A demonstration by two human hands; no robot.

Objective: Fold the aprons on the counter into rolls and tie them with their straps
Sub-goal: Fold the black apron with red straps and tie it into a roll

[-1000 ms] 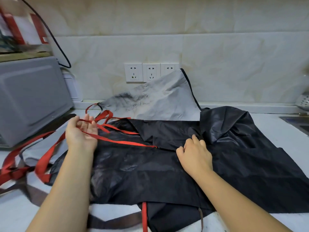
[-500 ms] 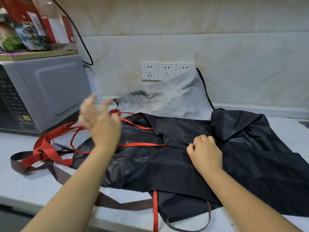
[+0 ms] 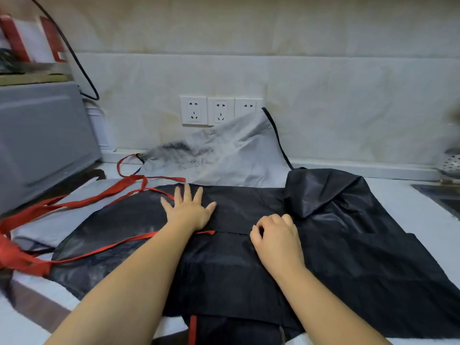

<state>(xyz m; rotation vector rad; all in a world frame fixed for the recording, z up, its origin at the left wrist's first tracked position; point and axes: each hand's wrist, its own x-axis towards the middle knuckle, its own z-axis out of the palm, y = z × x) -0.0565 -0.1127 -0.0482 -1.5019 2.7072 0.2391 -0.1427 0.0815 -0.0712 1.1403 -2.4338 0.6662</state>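
A black apron [image 3: 336, 245] lies spread over the white counter [image 3: 398, 195], with a raised fold at its back right. Its red straps [image 3: 82, 202] trail off to the left in loose loops. My left hand [image 3: 189, 210] rests flat on the apron's upper middle, fingers spread, holding nothing. My right hand [image 3: 276, 237] sits just to the right of it, fingers curled down on the black cloth near a seam; whether it pinches the cloth I cannot tell. A grey apron [image 3: 236, 155] lies behind, leaning against the wall.
A grey microwave [image 3: 37, 145] stands at the left with red boxes [image 3: 32, 38] on top and a black cable [image 3: 82, 70] hanging behind. Three wall sockets [image 3: 220, 110] sit above the grey apron. A sink edge [image 3: 443, 195] shows at the far right.
My left hand let go of the red straps, swung right and came down flat on the black apron. The right hand stayed on the cloth. The straps now lie at the left.
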